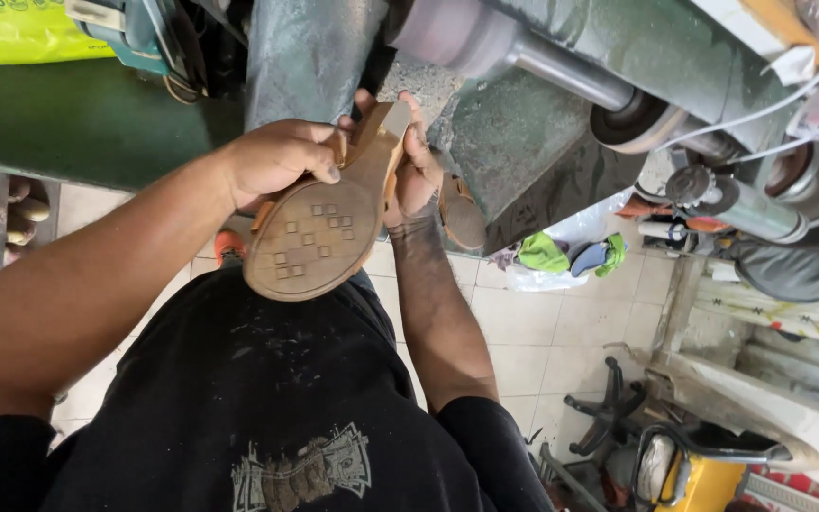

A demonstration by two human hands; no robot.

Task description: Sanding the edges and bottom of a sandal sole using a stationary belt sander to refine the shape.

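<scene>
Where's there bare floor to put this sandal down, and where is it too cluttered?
Bare tiles lie right of the right hand's forearm, bordered by the green and blue cloths above and the black chair base below. Crowded: lower right, around the yellow machine. The left hand and right hand hold the sandal.

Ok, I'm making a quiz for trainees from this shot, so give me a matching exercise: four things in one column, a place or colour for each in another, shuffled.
Things:
1. sandal
2. left hand
3. right hand
4. cloth

Places or colours:
A. bright green, on the tiled floor
B. grips the heel end from the right
C. tan sole facing up, held between both hands
D. wraps over the left edge of the sole

Pairs: 1-C, 2-D, 3-B, 4-A
</scene>
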